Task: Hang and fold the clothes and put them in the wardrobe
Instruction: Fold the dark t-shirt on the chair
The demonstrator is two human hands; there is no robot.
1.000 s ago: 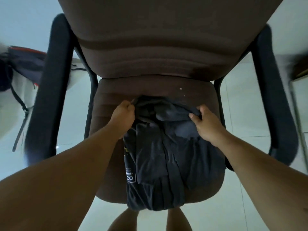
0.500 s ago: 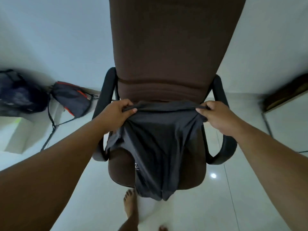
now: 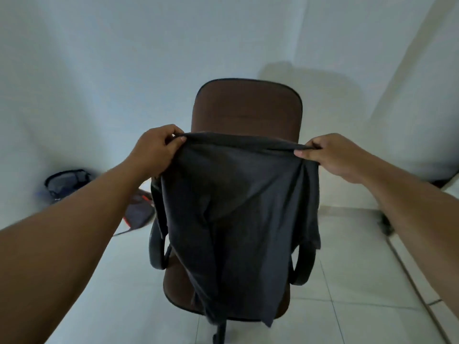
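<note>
The left hand point(image 3: 155, 145) and right hand point(image 3: 331, 155) each pinch a top corner of the dark garment point(image 3: 236, 209) (thumb over curled fingers), stretching its upper edge taut — the cloth hangs in the air, covering the brown chair point(image 3: 248, 108) seat.

The hanging dark garment point(image 3: 238, 214) hides most of the chair point(image 3: 246, 108) seat. The bags point(image 3: 67, 182) by the wall are blurred, partly behind the left forearm.

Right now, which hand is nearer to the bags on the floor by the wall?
Left. The left hand grips the dark garment's top edge above the bags; the right hand grips the opposite end, across the brown chair.
</note>
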